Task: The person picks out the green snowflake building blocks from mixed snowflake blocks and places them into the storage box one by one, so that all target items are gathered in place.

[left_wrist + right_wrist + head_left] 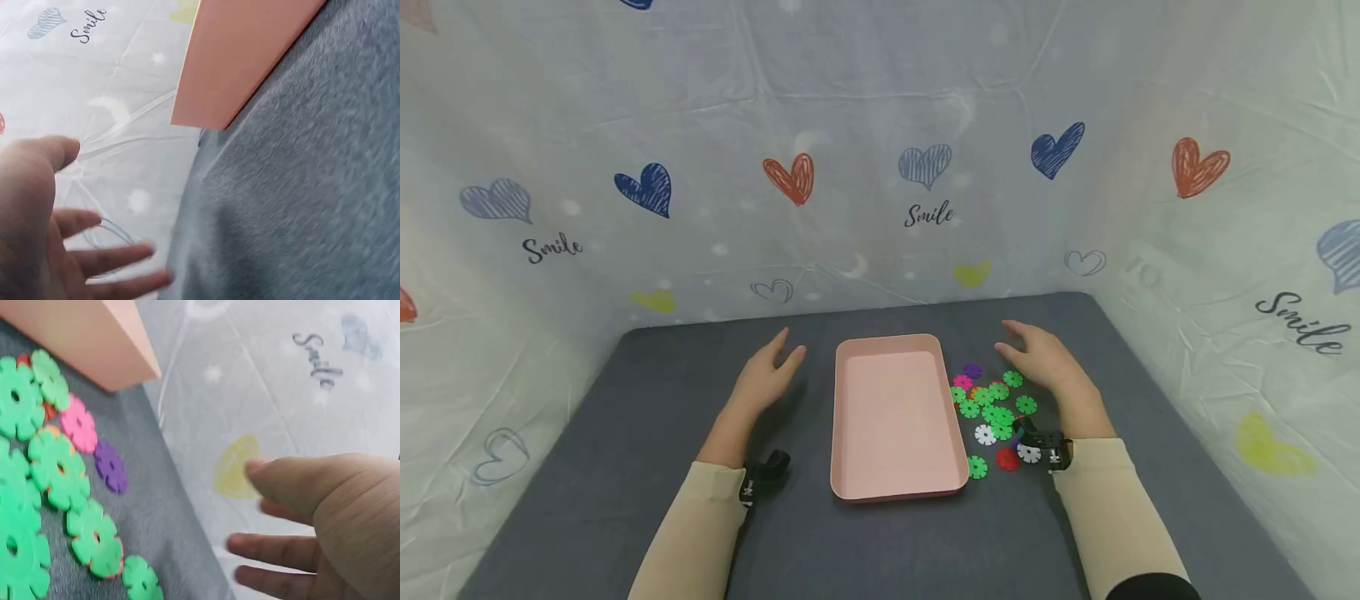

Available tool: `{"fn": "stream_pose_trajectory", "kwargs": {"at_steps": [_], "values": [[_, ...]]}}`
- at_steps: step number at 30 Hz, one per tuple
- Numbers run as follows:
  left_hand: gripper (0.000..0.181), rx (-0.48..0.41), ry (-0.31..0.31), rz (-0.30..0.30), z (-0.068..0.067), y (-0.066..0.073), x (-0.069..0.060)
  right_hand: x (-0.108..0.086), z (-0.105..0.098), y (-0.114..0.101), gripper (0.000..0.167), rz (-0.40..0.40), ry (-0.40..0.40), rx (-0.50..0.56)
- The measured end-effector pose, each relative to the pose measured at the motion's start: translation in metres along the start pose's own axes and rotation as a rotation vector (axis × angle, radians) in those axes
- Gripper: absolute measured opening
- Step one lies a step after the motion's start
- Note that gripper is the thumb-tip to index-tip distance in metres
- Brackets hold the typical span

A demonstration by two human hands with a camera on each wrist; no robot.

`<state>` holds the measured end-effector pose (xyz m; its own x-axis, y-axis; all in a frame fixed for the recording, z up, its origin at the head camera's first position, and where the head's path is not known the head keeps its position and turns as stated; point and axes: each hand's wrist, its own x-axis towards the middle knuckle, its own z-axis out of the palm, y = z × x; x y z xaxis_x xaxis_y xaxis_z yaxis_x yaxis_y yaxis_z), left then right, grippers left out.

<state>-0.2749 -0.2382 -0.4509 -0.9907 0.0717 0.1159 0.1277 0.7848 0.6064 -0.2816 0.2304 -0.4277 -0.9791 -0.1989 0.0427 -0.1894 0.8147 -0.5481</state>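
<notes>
A shallow pink tray (898,417) lies on the dark grey tabletop, nothing inside it. To its right is a loose scatter of notched plastic discs (997,415), mostly green, with white, red, pink and purple ones among them. My left hand (765,377) hovers left of the tray, fingers apart and holding nothing. Over the far right edge of the scatter hangs my right hand (1039,357), also bare, its fingers extended in the right wrist view. The purple disc (111,466) and the pink disc (79,423) lie near the tray's far corner.
A pale cloth (857,75) printed with hearts and "Smile" lettering hangs behind and beside the table (647,433). Black wrist cameras (766,475) sit on both forearms, and the right one hangs above some discs. Green discs touch or nearly touch the tray's right side.
</notes>
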Motion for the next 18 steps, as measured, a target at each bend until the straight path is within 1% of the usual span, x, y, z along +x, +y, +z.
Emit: {"fn": "stream_pose_trajectory", "kwargs": {"at_steps": [2, 3, 5, 9, 11, 13, 15, 18], "values": [[0.077, -0.105, -0.071, 0.006, 0.006, -0.001, 0.001, -0.001, 0.002, 0.005, 0.059, 0.013, -0.032, 0.02], [0.076, -0.15, -0.099, 0.022, 0.008, -0.001, 0.002, -0.001, 0.003, 0.007, 0.056, 0.016, -0.044, 0.028], [0.071, -0.232, -0.154, 0.078, 0.013, -0.002, 0.003, -0.001, 0.004, 0.012, 0.051, 0.019, -0.065, 0.043], [0.066, -0.345, -0.252, 0.192, 0.021, -0.005, 0.006, -0.001, 0.005, 0.021, 0.044, 0.048, -0.135, 0.104], [0.064, -0.374, -0.308, 0.228, 0.024, -0.007, 0.006, -0.003, 0.004, 0.024, 0.043, 0.072, -0.183, 0.143], [0.063, -0.388, -0.361, 0.242, 0.027, -0.009, 0.006, -0.003, 0.005, 0.027, 0.041, 0.096, -0.214, 0.167], [0.064, -0.406, -0.405, 0.235, 0.03, -0.01, 0.006, -0.003, 0.006, 0.028, 0.038, 0.099, -0.223, 0.156], [0.066, -0.42, -0.43, 0.21, 0.033, -0.011, 0.006, -0.003, 0.008, 0.028, 0.031, 0.112, -0.206, 0.125]]}}
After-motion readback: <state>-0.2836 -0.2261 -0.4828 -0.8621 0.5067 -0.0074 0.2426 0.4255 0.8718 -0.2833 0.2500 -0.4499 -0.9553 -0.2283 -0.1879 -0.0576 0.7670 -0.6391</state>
